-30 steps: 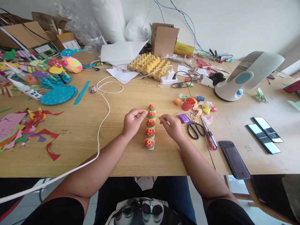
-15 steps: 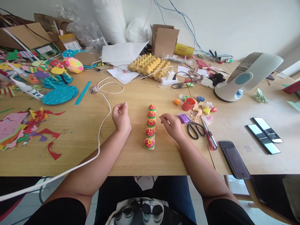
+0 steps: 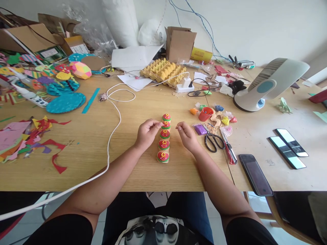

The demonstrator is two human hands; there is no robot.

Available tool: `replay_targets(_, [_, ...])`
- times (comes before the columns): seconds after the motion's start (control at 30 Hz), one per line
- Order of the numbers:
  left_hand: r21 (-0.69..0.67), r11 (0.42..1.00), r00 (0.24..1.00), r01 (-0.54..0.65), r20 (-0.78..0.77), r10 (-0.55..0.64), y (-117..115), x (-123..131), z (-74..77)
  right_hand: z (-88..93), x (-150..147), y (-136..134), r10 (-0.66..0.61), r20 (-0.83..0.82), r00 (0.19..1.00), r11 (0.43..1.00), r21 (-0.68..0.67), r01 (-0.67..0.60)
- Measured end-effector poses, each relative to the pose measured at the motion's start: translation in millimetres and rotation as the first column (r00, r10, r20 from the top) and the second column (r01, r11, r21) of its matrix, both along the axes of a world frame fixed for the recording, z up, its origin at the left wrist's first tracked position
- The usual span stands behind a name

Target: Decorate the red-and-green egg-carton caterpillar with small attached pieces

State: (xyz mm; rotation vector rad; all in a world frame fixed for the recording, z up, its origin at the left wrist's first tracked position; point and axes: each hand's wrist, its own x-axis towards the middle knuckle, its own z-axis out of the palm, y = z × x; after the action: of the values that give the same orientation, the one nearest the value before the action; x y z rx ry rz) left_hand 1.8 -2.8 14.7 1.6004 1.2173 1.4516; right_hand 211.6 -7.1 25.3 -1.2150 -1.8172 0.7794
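A strip of egg-carton cups (image 3: 164, 145) stands lengthwise before me, its several domes covered in red clay with green bands and small yellow loops on top. My left hand (image 3: 148, 134) is closed in a pinch at the strip's left side, fingertips beside the second dome from the far end; whether they touch it I cannot tell. To the right of the strip, apart from it, my right hand (image 3: 188, 137) is also pinched. Anything between either hand's fingertips is too small to make out. A purple clay packet (image 3: 199, 129) lies just beyond my right hand.
Scissors (image 3: 214, 141), a utility knife (image 3: 230, 149) and a phone (image 3: 256, 175) lie to the right. Behind them are a red cup (image 3: 205, 114) and a fan (image 3: 268, 86). A white cable (image 3: 108, 146) crosses my left forearm. Paper scraps (image 3: 33, 139) cover the far left.
My left hand has moved right from the bare table to the strip, its fist turning into a pinch. My right hand has barely shifted, its fingers curling in slightly. The strip has stayed put.
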Motion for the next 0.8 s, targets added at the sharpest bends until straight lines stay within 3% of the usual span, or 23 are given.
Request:
replay_targets(0.17, [0.054, 0.991, 0.990, 0.119, -0.075, -0.115, -8.4, 3.1, 9.8, 0.1, -5.4, -3.0, 0.084, -0.160, 0.983, 0.991, -0.088, -0.099])
replay_targets(0.5, [0.011, 0.961, 0.960, 0.278, 0.027, -0.278, -14.5, 7.3, 6.6, 8.3, -15.0, -15.5, 0.153, -0.285, 0.946, 0.954, -0.209, -0.217])
replay_targets(0.6, [0.076, 0.962, 0.965, 0.261, -0.045, -0.259, -14.2, 8.5, 7.0, 7.2, -14.6, -14.5, 0.145, -0.341, 0.929, 0.949, -0.216, -0.227])
replay_targets(0.8, [0.291, 0.937, 0.953, 0.191, -0.284, -0.106, -14.6, 6.4, 10.0, 7.8, -13.1, -12.9, 0.131, -0.489, 0.863, 0.906, -0.293, -0.304])
